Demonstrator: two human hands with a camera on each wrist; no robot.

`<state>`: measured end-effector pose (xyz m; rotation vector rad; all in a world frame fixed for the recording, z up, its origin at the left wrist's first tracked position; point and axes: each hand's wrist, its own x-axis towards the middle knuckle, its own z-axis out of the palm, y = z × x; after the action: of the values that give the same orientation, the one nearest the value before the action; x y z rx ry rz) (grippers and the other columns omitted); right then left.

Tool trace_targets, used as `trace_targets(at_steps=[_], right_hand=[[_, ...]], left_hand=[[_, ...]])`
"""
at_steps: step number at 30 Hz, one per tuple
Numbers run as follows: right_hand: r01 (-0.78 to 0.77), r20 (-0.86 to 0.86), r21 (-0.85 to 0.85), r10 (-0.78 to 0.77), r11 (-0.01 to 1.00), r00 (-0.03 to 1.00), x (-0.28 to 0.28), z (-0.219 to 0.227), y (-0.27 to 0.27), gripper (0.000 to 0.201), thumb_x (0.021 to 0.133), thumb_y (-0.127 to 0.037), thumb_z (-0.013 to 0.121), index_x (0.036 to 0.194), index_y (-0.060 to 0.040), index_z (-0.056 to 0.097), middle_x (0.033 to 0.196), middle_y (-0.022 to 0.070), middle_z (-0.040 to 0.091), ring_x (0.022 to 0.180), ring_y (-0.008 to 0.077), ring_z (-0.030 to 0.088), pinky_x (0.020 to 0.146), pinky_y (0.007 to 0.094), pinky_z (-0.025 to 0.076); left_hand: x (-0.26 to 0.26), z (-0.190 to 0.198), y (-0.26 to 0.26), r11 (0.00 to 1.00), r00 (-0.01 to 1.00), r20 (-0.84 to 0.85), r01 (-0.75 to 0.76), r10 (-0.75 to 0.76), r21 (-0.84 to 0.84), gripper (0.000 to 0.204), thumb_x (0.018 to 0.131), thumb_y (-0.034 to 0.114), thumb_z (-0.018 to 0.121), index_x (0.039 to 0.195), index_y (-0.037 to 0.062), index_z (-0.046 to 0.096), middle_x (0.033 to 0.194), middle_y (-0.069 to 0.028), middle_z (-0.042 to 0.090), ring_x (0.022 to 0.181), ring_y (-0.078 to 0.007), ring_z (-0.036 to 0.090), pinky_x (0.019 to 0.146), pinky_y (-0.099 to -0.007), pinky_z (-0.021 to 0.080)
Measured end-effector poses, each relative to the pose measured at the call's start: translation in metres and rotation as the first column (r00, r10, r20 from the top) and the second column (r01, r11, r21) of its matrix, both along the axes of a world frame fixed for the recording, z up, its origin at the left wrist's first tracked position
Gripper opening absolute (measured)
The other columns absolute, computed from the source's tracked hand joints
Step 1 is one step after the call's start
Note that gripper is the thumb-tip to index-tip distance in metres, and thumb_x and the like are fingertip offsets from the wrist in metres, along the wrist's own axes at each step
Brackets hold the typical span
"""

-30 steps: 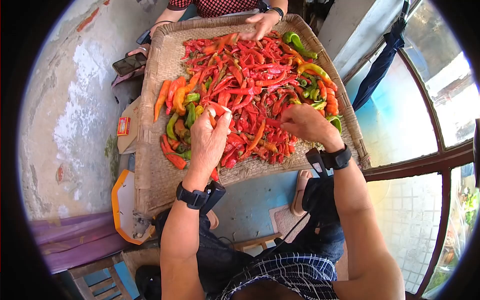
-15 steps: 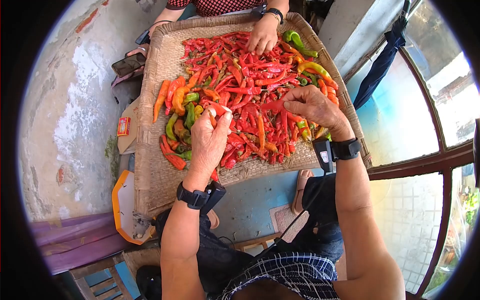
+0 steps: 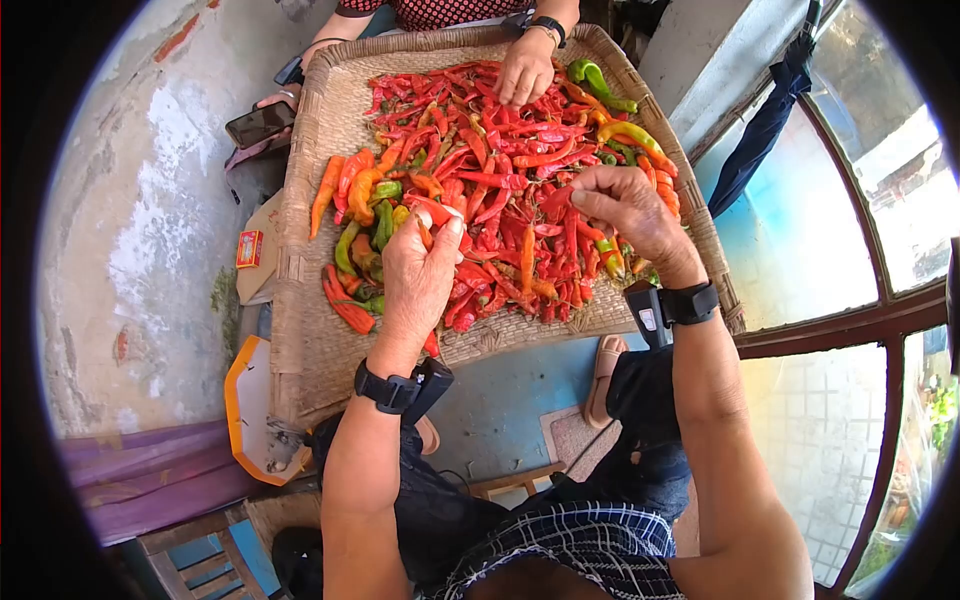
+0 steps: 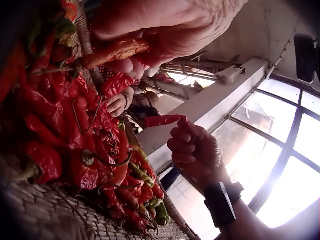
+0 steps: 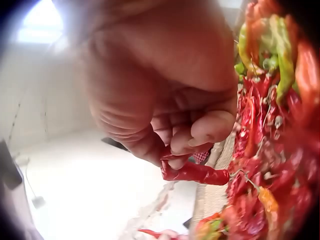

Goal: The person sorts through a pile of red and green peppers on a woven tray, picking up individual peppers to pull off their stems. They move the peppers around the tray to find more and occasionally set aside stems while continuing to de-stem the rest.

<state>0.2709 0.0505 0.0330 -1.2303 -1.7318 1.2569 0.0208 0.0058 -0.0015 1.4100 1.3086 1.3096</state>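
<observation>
A woven tray (image 3: 330,370) bears a heap of red peppers (image 3: 500,240), with orange and green ones along its sides. My left hand (image 3: 418,275), over the tray's left front, holds peppers between thumb and fingers; in the left wrist view an orange, wrinkled pepper (image 4: 115,52) and a red one (image 4: 118,84) show at its fingers. Above the right part of the heap, my right hand (image 3: 635,215) pinches a red pepper (image 5: 197,174) by one end, its stem end pointing away from the fingers in the right wrist view.
Across the tray another person's hand (image 3: 525,72) touches the heap, and their other hand is beside a phone (image 3: 260,124). A small red box (image 3: 249,249) lies left of the tray. Windows (image 3: 800,230) and a dark umbrella (image 3: 755,140) are at the right.
My right hand has risen from the heap and moved slightly up and right, a red pepper now showing at its fingertips. The other person's hand has come down onto the peppers. My left hand has hardly moved.
</observation>
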Motion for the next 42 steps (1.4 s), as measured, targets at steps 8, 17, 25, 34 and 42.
trace_targets(at_steps=[8, 17, 25, 34, 42], right_hand=[[-0.092, -0.005, -0.102, 0.092, 0.991, 0.996, -0.001, -0.004, 0.015, 0.026, 0.093, -0.026, 0.060, 0.106, -0.0030, 0.063, 0.073, -0.0021, 0.060, 0.059, 0.0036, 0.053, 0.050, 0.0177, 0.041], [-0.210, 0.430, 0.700, -0.168, 0.682, 0.887, -0.056, -0.057, 0.048, 0.046, 0.079, -0.009, 0.065, 0.123, -0.0031, 0.054, 0.109, 0.0200, 0.059, 0.099, 0.0329, 0.060, 0.079, 0.0406, 0.052], [-0.355, 0.739, 0.551, -0.245, 0.755, 0.627, -0.082, -0.060, 0.044, 0.055, 0.073, 0.000, 0.059, 0.127, -0.0068, 0.051, 0.121, 0.0134, 0.054, 0.106, 0.0345, 0.054, 0.083, 0.0413, 0.051], [-0.235, 0.572, 0.485, -0.103, 0.842, 0.814, -0.036, -0.040, 0.033, 0.025, 0.076, -0.003, 0.059, 0.100, -0.0041, 0.064, 0.088, 0.0134, 0.064, 0.079, 0.0285, 0.064, 0.070, 0.0372, 0.051], [-0.145, 0.277, -0.097, 0.167, 0.985, 0.946, -0.019, -0.012, 0.020, 0.012, 0.087, -0.012, 0.062, 0.087, -0.0009, 0.068, 0.062, 0.0016, 0.062, 0.058, 0.0062, 0.059, 0.053, 0.0233, 0.048]], left_hand=[[0.000, 0.003, 0.001, 1.000, 1.000, 0.011, 0.005, -0.005, -0.015, 0.015, 0.095, 0.018, 0.053, 0.096, 0.0048, 0.058, 0.081, 0.0004, 0.060, 0.062, -0.0040, 0.051, 0.056, -0.0197, 0.044], [-0.014, 0.006, 0.009, 0.993, 0.974, 0.198, -0.115, 0.106, 0.034, 0.014, 0.095, 0.017, 0.054, 0.095, 0.0031, 0.058, 0.079, -0.0016, 0.060, 0.059, -0.0053, 0.051, 0.053, -0.0199, 0.044], [-0.018, 0.013, 0.010, 0.986, 0.959, 0.231, -0.168, 0.162, 0.007, 0.014, 0.096, 0.018, 0.054, 0.093, 0.0051, 0.059, 0.071, 0.0008, 0.055, 0.061, -0.0052, 0.051, 0.056, -0.0211, 0.043], [-0.020, 0.014, 0.010, 0.988, 0.957, 0.255, -0.154, 0.141, 0.030, 0.014, 0.095, 0.018, 0.055, 0.093, 0.0048, 0.059, 0.071, 0.0000, 0.056, 0.061, -0.0052, 0.052, 0.055, -0.0205, 0.042], [-0.020, 0.008, 0.011, 0.989, 0.968, 0.212, -0.144, 0.137, 0.017, 0.015, 0.094, 0.017, 0.055, 0.093, 0.0027, 0.058, 0.080, -0.0018, 0.061, 0.059, -0.0049, 0.051, 0.053, -0.0199, 0.044]])
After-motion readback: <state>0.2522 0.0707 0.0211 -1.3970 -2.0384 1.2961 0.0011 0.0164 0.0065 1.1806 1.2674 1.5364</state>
